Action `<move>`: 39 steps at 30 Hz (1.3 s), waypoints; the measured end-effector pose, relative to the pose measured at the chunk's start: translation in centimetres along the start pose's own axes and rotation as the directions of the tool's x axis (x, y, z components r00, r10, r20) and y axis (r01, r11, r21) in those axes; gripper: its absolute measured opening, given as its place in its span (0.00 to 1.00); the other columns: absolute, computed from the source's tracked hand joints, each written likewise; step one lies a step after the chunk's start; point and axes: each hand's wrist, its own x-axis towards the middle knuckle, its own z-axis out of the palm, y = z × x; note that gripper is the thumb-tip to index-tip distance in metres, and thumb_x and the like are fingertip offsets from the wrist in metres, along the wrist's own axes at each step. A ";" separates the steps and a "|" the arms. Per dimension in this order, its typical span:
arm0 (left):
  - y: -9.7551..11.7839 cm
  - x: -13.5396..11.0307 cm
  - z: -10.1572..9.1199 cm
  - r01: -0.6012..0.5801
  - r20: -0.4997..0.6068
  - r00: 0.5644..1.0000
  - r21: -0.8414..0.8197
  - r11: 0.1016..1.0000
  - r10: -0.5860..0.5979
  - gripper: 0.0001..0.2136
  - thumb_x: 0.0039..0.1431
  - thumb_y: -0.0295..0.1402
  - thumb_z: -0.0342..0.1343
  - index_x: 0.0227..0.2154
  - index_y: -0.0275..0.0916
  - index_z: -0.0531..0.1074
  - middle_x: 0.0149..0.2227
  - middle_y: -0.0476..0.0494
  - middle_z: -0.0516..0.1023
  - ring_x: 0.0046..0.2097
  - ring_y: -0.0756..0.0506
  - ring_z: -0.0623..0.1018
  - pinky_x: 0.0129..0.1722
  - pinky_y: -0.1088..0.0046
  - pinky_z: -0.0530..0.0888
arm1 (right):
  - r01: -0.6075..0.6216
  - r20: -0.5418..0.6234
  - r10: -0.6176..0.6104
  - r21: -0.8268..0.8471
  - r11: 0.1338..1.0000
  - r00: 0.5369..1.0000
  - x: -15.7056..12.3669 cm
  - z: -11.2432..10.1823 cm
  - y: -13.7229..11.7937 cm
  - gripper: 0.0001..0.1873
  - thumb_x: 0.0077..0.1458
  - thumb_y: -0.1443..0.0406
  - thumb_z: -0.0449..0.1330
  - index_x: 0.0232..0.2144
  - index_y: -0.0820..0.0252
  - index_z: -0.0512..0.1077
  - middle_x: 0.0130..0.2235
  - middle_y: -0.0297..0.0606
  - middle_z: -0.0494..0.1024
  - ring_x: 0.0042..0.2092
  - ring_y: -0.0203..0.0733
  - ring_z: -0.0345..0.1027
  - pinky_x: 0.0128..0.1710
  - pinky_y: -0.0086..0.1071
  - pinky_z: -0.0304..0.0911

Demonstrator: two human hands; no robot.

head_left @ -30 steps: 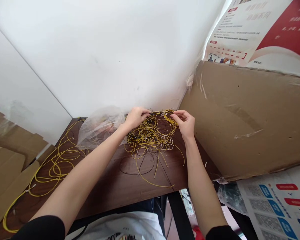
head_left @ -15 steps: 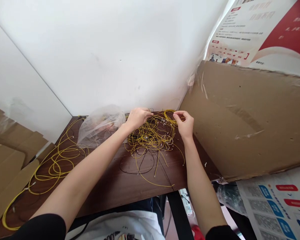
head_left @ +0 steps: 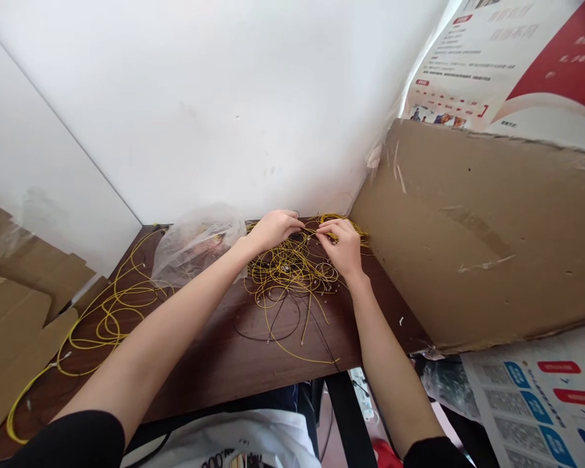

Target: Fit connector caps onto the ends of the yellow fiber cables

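A tangled heap of thin yellow cables [head_left: 287,266] lies on the brown tabletop [head_left: 273,354], with small pale connector ends scattered through it. At the back of the heap, my left hand [head_left: 277,229] pinches a thin cable between thumb and fingertips. Close to its right, my right hand [head_left: 341,244] has its thumb and forefinger together on what looks like the same yellow cable. Behind the right hand rests a neater yellow coil [head_left: 361,231], partly covered by it. A black cable [head_left: 253,338] loops out at the heap's front.
A clear plastic bag [head_left: 195,244] stands left of the heap. Larger yellow cable loops [head_left: 110,312] lie further left beside cardboard [head_left: 19,344]. A white wall [head_left: 234,117] closes the back, and a tall cardboard sheet [head_left: 478,227] bounds the right side.
My right hand has moved left, from the coil toward my left hand. My left hand has shifted slightly right, and more of the coil shows behind the right hand.
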 end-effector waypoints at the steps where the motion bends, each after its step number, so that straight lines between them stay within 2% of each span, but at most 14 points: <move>1: -0.2 -0.1 -0.2 0.033 -0.010 0.999 -0.032 0.999 -0.034 0.12 0.61 0.29 0.50 0.39 0.37 0.79 0.37 0.39 0.79 0.38 0.46 0.77 0.41 0.68 0.71 | -0.019 -0.002 0.019 0.027 0.999 1.000 0.0 -0.3 0.2 0.05 0.54 0.67 0.58 0.27 0.58 0.74 0.35 0.38 0.77 0.40 0.44 0.69 0.43 0.39 0.63; 4: -0.7 -0.5 -0.6 0.184 -0.070 0.979 -0.114 0.976 -0.193 0.11 0.59 0.28 0.51 0.38 0.37 0.79 0.38 0.40 0.80 0.39 0.45 0.77 0.43 0.67 0.71 | -0.096 0.057 0.090 0.109 0.989 0.994 0.1 -1.3 0.6 0.04 0.53 0.66 0.58 0.29 0.59 0.74 0.32 0.36 0.78 0.35 0.40 0.70 0.39 0.35 0.64; 8: -1.3 -1.1 -0.8 0.419 -0.120 0.878 -0.274 0.865 -0.463 0.11 0.56 0.28 0.54 0.38 0.36 0.79 0.38 0.40 0.81 0.39 0.45 0.78 0.43 0.68 0.72 | -0.176 0.152 0.152 0.162 0.971 0.977 0.1 -2.2 0.8 0.07 0.52 0.62 0.60 0.28 0.59 0.75 0.30 0.36 0.78 0.33 0.40 0.70 0.37 0.33 0.64; 11: -1.5 -1.4 -0.6 0.460 -0.113 0.838 -0.381 0.802 -0.534 0.11 0.54 0.30 0.55 0.39 0.34 0.79 0.37 0.39 0.82 0.38 0.44 0.78 0.42 0.68 0.73 | -0.315 0.301 0.263 0.140 0.939 0.917 0.0 -2.5 0.9 0.16 0.55 0.54 0.57 0.27 0.60 0.75 0.21 0.34 0.75 0.25 0.37 0.66 0.30 0.31 0.60; 14: -1.7 -1.6 -0.4 0.439 -0.125 0.833 -0.443 0.782 -0.539 0.12 0.53 0.31 0.56 0.38 0.34 0.79 0.38 0.39 0.82 0.38 0.44 0.78 0.42 0.67 0.73 | -0.383 0.342 0.345 0.048 0.923 0.874 -0.1 -2.9 1.2 0.22 0.55 0.50 0.55 0.25 0.61 0.75 0.18 0.33 0.72 0.22 0.35 0.62 0.27 0.30 0.55; 19: -1.7 -1.9 -0.6 0.409 -0.128 0.832 -0.517 0.752 -0.540 0.12 0.52 0.30 0.57 0.38 0.32 0.79 0.38 0.36 0.81 0.40 0.44 0.79 0.44 0.66 0.73 | -0.457 0.168 0.452 -0.015 0.889 0.876 -0.1 -3.6 1.7 0.26 0.56 0.47 0.52 0.24 0.62 0.76 0.14 0.32 0.67 0.20 0.35 0.59 0.27 0.30 0.54; 21: -1.6 -2.0 -0.6 0.383 -0.129 0.844 -0.533 0.754 -0.520 0.11 0.52 0.29 0.57 0.38 0.32 0.79 0.38 0.37 0.81 0.40 0.44 0.79 0.45 0.67 0.73 | -0.481 0.094 0.485 -0.055 0.875 0.870 -0.1 -3.7 1.8 0.27 0.57 0.47 0.50 0.23 0.62 0.77 0.14 0.33 0.66 0.21 0.37 0.61 0.29 0.31 0.56; 23: -1.5 -2.1 -0.7 0.340 -0.135 0.869 -0.536 0.772 -0.476 0.10 0.52 0.29 0.57 0.37 0.34 0.79 0.39 0.38 0.81 0.41 0.45 0.79 0.46 0.67 0.73 | -0.447 0.052 0.455 -0.120 0.886 0.889 -0.1 -3.3 1.9 0.24 0.56 0.49 0.53 0.24 0.61 0.77 0.20 0.37 0.72 0.27 0.41 0.66 0.34 0.35 0.59; 25: -1.3 -2.2 -0.7 0.297 -0.137 0.895 -0.528 0.796 -0.425 0.09 0.53 0.30 0.58 0.36 0.36 0.79 0.39 0.39 0.81 0.41 0.46 0.78 0.46 0.68 0.73 | -0.370 0.081 0.384 -0.147 0.917 0.920 -0.1 -2.6 2.0 0.19 0.53 0.52 0.56 0.27 0.59 0.78 0.31 0.42 0.77 0.37 0.46 0.69 0.42 0.39 0.60; 28: -1.1 -2.3 -0.7 0.257 -0.133 0.920 -0.508 0.822 -0.370 0.08 0.53 0.30 0.57 0.34 0.38 0.79 0.38 0.41 0.81 0.39 0.47 0.78 0.43 0.69 0.73 | -0.310 0.220 0.305 -0.012 0.951 0.927 -0.2 -1.5 1.9 0.14 0.52 0.53 0.59 0.31 0.55 0.79 0.42 0.42 0.76 0.48 0.47 0.67 0.51 0.43 0.58; 31: -1.2 -2.4 -0.9 0.234 -0.129 0.934 -0.487 0.842 -0.334 0.08 0.54 0.30 0.57 0.34 0.40 0.79 0.37 0.42 0.81 0.38 0.48 0.77 0.42 0.70 0.72 | -0.320 0.311 0.254 0.185 0.929 0.916 -0.2 -1.0 1.7 0.12 0.51 0.56 0.61 0.30 0.57 0.78 0.43 0.41 0.77 0.46 0.44 0.69 0.50 0.40 0.61; 36: -1.5 -2.6 -1.4 0.219 -0.112 0.948 -0.446 0.868 -0.297 0.08 0.54 0.30 0.56 0.34 0.40 0.79 0.36 0.42 0.81 0.37 0.48 0.76 0.41 0.69 0.72 | -0.409 0.258 0.338 0.313 0.857 0.905 0.1 -1.5 1.4 0.11 0.50 0.58 0.61 0.29 0.61 0.77 0.33 0.39 0.79 0.38 0.42 0.72 0.46 0.39 0.64; 39: -1.6 -2.7 -1.5 0.240 -0.098 0.946 -0.431 0.870 -0.310 0.08 0.54 0.30 0.56 0.33 0.41 0.80 0.37 0.42 0.81 0.37 0.48 0.76 0.42 0.69 0.72 | -0.427 0.190 0.382 0.373 0.824 0.904 0.3 -1.7 1.4 0.12 0.50 0.58 0.61 0.29 0.62 0.76 0.31 0.39 0.79 0.36 0.41 0.72 0.43 0.38 0.65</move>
